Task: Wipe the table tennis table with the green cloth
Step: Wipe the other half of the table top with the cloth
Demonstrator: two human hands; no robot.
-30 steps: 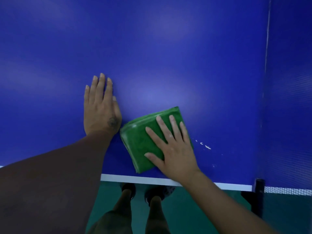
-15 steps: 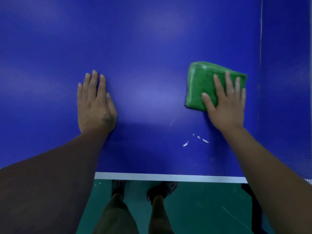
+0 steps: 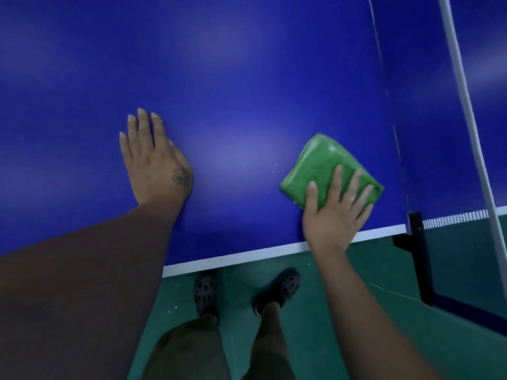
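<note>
Cloth (image 3: 321, 163), folded into a thick green pad, lies flat on the blue table (image 3: 247, 78) under the fingers of your right hand (image 3: 336, 215). That hand is spread wide. Its fingers (image 3: 337, 182) are straight and fanned over the pad's near half, with the thumb along its left edge. Nothing curls round the cloth; you press it down flat. The heel of the hand sits at the table's white edge line (image 3: 247, 256), and your forearm rises from below that edge, slanting up and to the left.

Your left hand (image 3: 155, 165) lies well to the left of the cloth, palm down on bare table. Its fingers are straight and close together and point away from you. A small tattoo (image 3: 179, 175) shows near the thumb's base. Its arm looks dark and fills the lower left corner.

Just right of your right hand a black net post (image 3: 417, 242) stands at the table's edge. The net (image 3: 455, 217) runs beyond it, and a white band (image 3: 466, 105) runs up and away. Below both hands, past the edge, your feet in dark perforated shoes (image 3: 205, 293) stand on a green floor (image 3: 384, 270).
</note>
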